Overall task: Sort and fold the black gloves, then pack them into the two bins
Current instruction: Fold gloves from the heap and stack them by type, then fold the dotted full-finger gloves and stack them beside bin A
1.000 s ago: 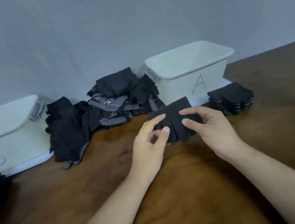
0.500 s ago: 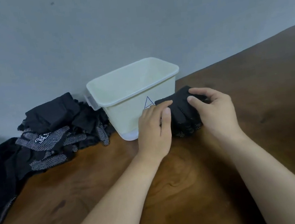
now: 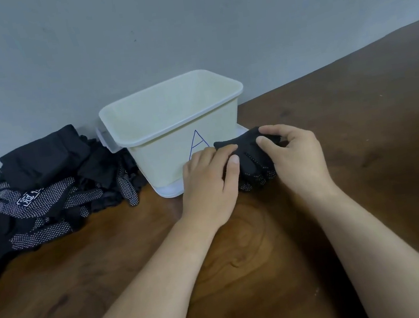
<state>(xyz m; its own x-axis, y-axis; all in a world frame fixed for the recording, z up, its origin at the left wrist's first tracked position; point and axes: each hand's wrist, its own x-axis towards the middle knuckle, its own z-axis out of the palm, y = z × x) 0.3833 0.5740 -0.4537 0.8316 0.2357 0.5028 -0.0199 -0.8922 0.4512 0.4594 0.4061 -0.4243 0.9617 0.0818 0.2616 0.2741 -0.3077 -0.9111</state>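
Observation:
A cream bin marked A [image 3: 164,149] stands on the brown table against the wall, on a white lid. To the right of its front sits a stack of folded black gloves [image 3: 253,164]. My left hand [image 3: 210,183] rests on the stack's left side with its thumb on top. My right hand [image 3: 295,157] pinches the top glove at the stack's right side between thumb and fingers. A loose heap of black gloves [image 3: 52,181], some with white dots, lies to the left of the bin. The second bin is out of view.
A grey wall runs close behind the bin. Bare brown tabletop [image 3: 361,137] stretches to the right and toward me.
My hands carried a folded glove rightward from the table's middle onto the stack beside bin A. The view swung right, and bin B left the frame.

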